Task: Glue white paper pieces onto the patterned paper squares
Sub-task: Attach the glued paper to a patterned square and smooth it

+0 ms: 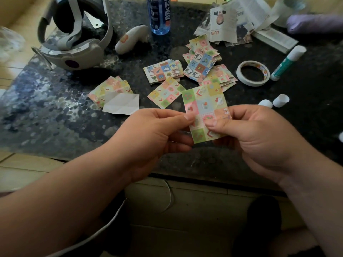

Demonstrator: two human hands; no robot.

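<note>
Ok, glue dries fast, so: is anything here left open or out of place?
Yes. The glue stick lies on its side by the masking tape roll, its white end seemingly uncapped; two white caps lie apart from it, nearer the right hand.

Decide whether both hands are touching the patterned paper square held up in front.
Touching. The head view shows the left hand and right hand each pinching the patterned paper square, thumbs pressed on its lower part.
</note>
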